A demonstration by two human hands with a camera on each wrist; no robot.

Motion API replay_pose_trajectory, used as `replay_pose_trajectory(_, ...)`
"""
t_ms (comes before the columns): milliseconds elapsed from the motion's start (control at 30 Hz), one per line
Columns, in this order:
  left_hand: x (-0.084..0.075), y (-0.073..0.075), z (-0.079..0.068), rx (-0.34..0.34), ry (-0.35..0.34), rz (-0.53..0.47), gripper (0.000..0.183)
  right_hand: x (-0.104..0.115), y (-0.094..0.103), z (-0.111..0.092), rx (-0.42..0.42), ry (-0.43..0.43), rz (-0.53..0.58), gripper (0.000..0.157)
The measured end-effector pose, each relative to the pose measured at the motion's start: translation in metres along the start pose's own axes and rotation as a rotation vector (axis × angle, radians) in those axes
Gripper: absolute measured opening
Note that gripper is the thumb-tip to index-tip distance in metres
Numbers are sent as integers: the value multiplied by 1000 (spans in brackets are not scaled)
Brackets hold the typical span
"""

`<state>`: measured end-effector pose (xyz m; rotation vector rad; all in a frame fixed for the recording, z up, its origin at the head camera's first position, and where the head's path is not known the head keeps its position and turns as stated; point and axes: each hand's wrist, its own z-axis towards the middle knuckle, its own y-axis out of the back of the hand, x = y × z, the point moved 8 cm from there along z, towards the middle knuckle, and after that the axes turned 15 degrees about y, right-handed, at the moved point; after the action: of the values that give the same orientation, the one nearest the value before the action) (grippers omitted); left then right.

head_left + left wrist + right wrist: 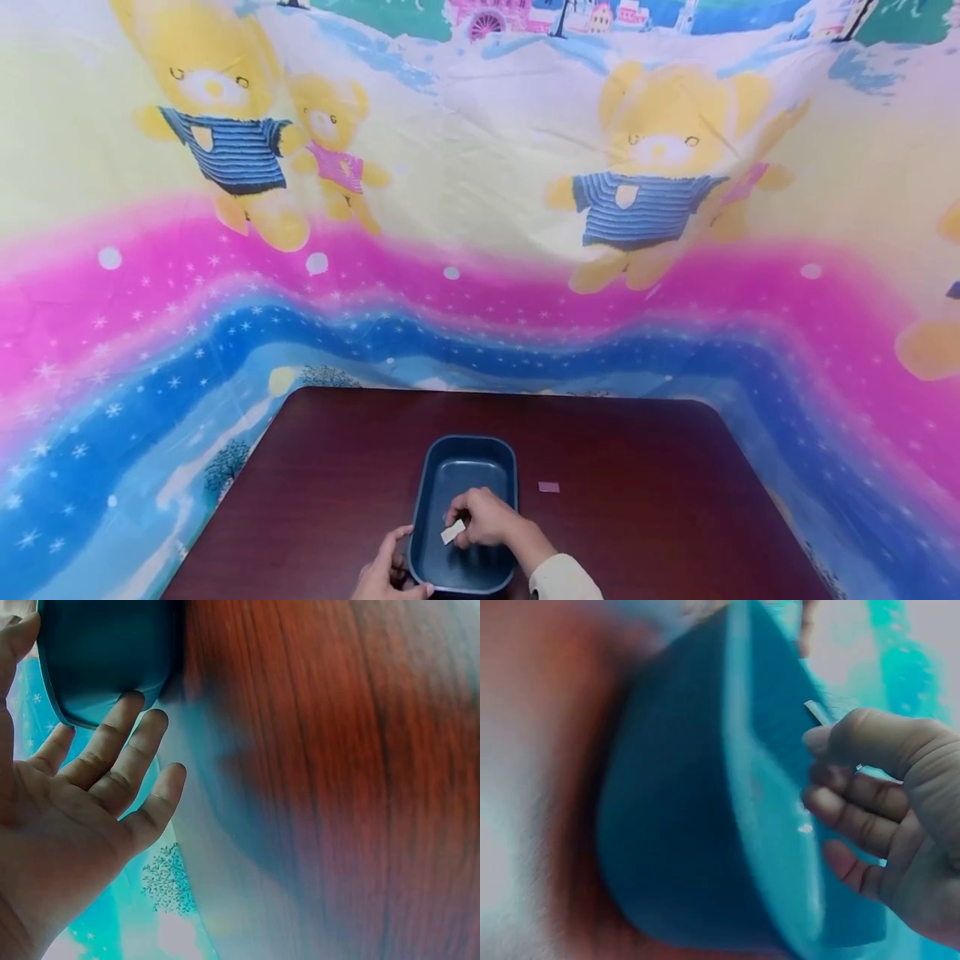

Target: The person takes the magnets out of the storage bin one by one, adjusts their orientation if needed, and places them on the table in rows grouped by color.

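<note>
A deep, dark blue container [470, 450] with rounded corners stands on the brown table. At its near left corner my left hand [387, 567] holds the rim, thumb on the near edge and fingers along the left side. The left wrist view shows this hand [82, 802] with its other fingers spread by the container wall [105, 652]. Over the container's inside, my right hand [483, 518] pinches a small flat white piece [453, 532] between thumb and fingers. Only the thin edge of that piece [817, 712] shows in the right wrist view, above the right hand's thumb [885, 739].
A small pinkish rectangular piece [549, 487] lies on the table [637, 500], right of the container. Behind the table hangs a colourful cloth [465, 200] printed with bears, which also runs down along both sides.
</note>
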<state>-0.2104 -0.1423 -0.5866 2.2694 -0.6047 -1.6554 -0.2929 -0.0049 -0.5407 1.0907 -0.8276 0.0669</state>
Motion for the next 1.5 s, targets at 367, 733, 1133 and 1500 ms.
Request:
replay_pose_trajectory(367,2,-5,4,4,2,-12,83,-4,41,-25,-55,-56,88,22)
replay_pose_trajectory(733,3,-7,7,73,69,-92,84,-31,81,-76,-173,-120,137,20)
replay_pose_trajectory(1133,12,-14,7,151,95,-179,85,-73,116,-136,-332,-254,114,18)
replay_pose_trajectory(1500,13,-11,5,152,106,-192,85,-124,138,-189,-494,-428,94,18)
